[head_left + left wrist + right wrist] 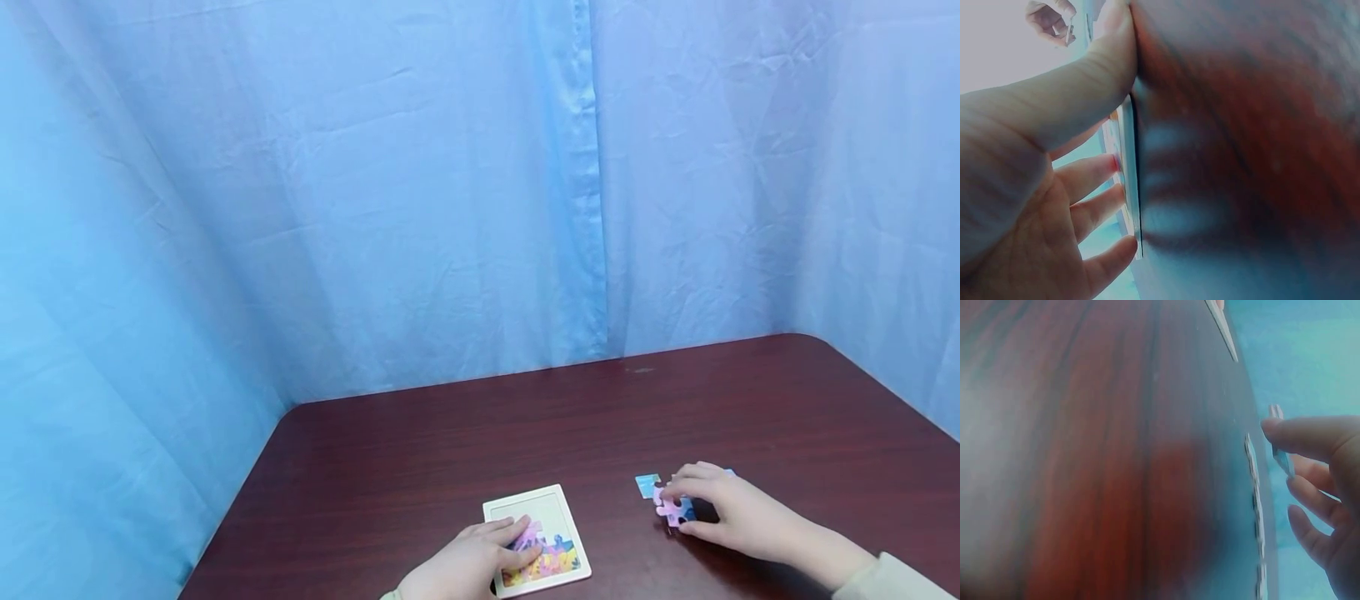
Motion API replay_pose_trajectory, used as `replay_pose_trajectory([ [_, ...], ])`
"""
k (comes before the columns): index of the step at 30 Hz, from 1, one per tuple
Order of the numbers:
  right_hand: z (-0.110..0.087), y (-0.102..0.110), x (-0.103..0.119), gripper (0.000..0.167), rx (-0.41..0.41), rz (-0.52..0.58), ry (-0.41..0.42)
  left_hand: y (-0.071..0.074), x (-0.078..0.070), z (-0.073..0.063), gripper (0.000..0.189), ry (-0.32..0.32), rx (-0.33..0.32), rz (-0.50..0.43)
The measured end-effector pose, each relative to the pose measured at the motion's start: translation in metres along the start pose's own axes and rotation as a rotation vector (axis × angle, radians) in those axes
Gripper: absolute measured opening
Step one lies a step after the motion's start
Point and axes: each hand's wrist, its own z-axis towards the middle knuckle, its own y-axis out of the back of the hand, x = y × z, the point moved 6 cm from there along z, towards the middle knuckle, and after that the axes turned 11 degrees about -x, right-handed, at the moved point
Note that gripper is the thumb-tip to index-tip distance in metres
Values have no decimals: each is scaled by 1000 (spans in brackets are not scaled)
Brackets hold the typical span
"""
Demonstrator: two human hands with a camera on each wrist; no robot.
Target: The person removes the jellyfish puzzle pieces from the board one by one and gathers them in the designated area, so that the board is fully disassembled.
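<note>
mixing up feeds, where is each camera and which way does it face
Head: worn on the head, facing forward and down at the table and tray; left hand and right hand show.
Left wrist: worn there, facing along the palm and fingers to the tray's edge; right hand beyond.
Right wrist: worn there, facing low across the table; the right hand holds a piece.
Both wrist views share the right hand.

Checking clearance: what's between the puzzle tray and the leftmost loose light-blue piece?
Bare tabletop between the tray and the light-blue piece; shown in the head view.
</note>
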Motion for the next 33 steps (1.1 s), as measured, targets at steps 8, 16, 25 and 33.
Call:
replay_pose_trajectory([
  [8,-14,17,-17,40,-21,-65,-28,0,0,0,63,8,16,-2],
  [16,-31,31,-32,38,-13,-100,-53,-2,1,-1,61,8,9,-5],
  [25,-41,38,-43,43,7,-33,-24,-2,1,-2,61,12,12,-2],
  [33,-43,36,-49,39,118,33,-6,-4,2,0,63,21,31,-9],
])
